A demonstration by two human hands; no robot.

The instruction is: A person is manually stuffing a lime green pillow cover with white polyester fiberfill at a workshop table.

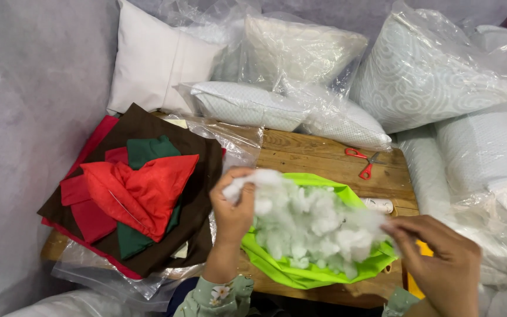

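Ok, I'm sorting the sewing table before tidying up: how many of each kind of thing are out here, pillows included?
Pillows, bare or in plastic, that show clearly: 5, such as the bare white pillow
Scissors: 1
Stack of fabric pieces: 1
Lime green cover: 1
Heap of white stuffing, held by the left hand and right hand: 1
Total: 9

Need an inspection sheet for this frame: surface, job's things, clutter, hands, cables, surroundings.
Surface: wooden table, mostly covered.
Job's things: white stuffing heaped on a lime-green cover.
Clutter: stack of red, green and brown fabric pieces on clear plastic at left; red-handled scissors at the far edge.
Hands: left hand pinches a tuft of stuffing; right hand grips the heap's right side.
Cables: nothing seen.
Surroundings: pillows, most bagged in plastic, piled behind and right; grey wall left.
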